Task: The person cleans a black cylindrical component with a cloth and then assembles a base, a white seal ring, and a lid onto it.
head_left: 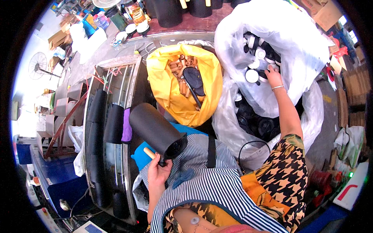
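My left hand [160, 171] is closed around a short tan peg [149, 152], which sticks out past the fingers. Right beside that hand, a large black cylinder [154, 125] lies tilted across my lap, its dark end facing me. My right hand [275, 77] reaches into a white plastic bag [233, 35] of black-and-white round parts [252, 75]. Its fingers are bent in against these parts; what they grip is hidden. Between the hands, a yellow bag [157, 73] holds several tan pegs [182, 87] and a dark flat oval pad [193, 79].
Below the white bag, another clear bag [227, 134] holds black parts. On the left stands a metal-framed rack [136, 72] with long black rolls [97, 116], a shorter black cylinder and a purple cloth [126, 126]. Black cylinders [169, 13] stand on a reddish table [186, 29] ahead.
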The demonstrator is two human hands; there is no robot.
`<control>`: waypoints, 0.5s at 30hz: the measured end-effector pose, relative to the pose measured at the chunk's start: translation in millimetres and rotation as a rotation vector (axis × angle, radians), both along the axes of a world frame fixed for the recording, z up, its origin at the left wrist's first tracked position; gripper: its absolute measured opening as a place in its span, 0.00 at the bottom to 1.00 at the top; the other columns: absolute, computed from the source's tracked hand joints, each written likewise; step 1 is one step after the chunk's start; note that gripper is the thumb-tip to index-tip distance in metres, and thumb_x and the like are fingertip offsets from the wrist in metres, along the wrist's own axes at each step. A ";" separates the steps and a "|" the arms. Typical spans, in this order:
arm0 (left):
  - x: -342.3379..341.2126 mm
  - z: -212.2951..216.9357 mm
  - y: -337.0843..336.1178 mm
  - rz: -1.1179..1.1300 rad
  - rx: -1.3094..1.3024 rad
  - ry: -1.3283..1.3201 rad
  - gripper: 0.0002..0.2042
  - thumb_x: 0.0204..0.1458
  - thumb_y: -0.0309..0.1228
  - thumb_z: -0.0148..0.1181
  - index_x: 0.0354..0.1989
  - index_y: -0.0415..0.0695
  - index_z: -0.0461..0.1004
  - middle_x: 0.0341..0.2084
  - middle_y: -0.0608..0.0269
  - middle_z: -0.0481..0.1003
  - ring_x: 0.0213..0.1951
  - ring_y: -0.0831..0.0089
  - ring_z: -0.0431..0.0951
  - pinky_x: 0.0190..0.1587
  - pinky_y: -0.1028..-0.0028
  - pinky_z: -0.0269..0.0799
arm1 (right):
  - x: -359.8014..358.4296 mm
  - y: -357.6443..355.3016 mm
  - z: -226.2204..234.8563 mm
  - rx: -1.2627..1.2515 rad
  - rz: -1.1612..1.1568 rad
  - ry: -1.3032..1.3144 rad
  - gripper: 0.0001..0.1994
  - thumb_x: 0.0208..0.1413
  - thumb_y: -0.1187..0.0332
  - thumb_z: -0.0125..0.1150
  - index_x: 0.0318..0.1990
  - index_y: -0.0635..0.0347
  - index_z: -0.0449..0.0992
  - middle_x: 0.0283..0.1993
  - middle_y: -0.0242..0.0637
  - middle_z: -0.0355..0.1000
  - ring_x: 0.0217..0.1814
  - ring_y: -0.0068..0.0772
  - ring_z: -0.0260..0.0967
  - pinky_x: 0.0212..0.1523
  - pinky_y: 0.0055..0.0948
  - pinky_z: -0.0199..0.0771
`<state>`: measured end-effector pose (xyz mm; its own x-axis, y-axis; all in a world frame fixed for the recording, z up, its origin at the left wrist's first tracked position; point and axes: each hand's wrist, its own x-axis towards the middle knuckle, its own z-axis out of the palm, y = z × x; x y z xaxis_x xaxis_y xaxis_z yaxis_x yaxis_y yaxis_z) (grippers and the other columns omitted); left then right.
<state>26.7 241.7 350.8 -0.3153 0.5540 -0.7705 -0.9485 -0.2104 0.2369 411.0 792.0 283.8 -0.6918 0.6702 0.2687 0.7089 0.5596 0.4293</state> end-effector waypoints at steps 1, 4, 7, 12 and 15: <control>0.0 -1.0 4.3 0.000 0.013 -0.006 0.06 0.57 0.28 0.59 0.42 0.44 0.73 0.39 0.61 0.77 0.43 0.65 0.76 0.45 0.65 0.75 | 2.2 -1.5 4.1 0.033 -0.056 0.010 0.06 0.52 0.70 0.55 0.38 0.58 0.74 0.45 0.40 0.68 0.45 0.45 0.74 0.38 0.37 0.81; 3.4 8.9 14.3 0.066 0.091 -0.052 0.07 0.59 0.32 0.59 0.41 0.43 0.73 0.39 0.59 0.77 0.43 0.62 0.76 0.43 0.67 0.78 | -37.2 -34.6 46.5 0.115 -0.148 0.042 0.07 0.52 0.69 0.55 0.38 0.56 0.69 0.39 0.35 0.68 0.43 0.36 0.74 0.33 0.32 0.81; 0.0 18.9 25.4 0.093 0.093 -0.069 0.09 0.60 0.34 0.58 0.40 0.40 0.74 0.40 0.56 0.76 0.44 0.60 0.76 0.44 0.69 0.79 | -102.7 -104.5 104.3 0.091 -0.016 0.160 0.07 0.52 0.72 0.54 0.40 0.57 0.70 0.38 0.37 0.67 0.40 0.39 0.74 0.34 0.34 0.79; -6.4 4.9 47.0 0.121 0.108 -0.119 0.13 0.54 0.28 0.64 0.45 0.36 0.71 0.44 0.49 0.73 0.47 0.60 0.73 0.46 0.72 0.80 | -191.3 -220.6 160.2 -1.046 0.320 1.128 0.07 0.54 0.80 0.59 0.40 0.62 0.76 0.32 0.34 0.71 0.30 0.25 0.72 0.34 0.22 0.73; 5.0 28.3 60.1 0.066 0.162 -0.055 0.12 0.55 0.29 0.64 0.43 0.37 0.72 0.39 0.53 0.75 0.44 0.62 0.75 0.46 0.74 0.79 | -221.8 -244.2 144.5 -1.693 0.357 1.184 0.07 0.59 0.79 0.56 0.43 0.65 0.75 0.36 0.32 0.74 0.33 0.21 0.73 0.38 0.20 0.74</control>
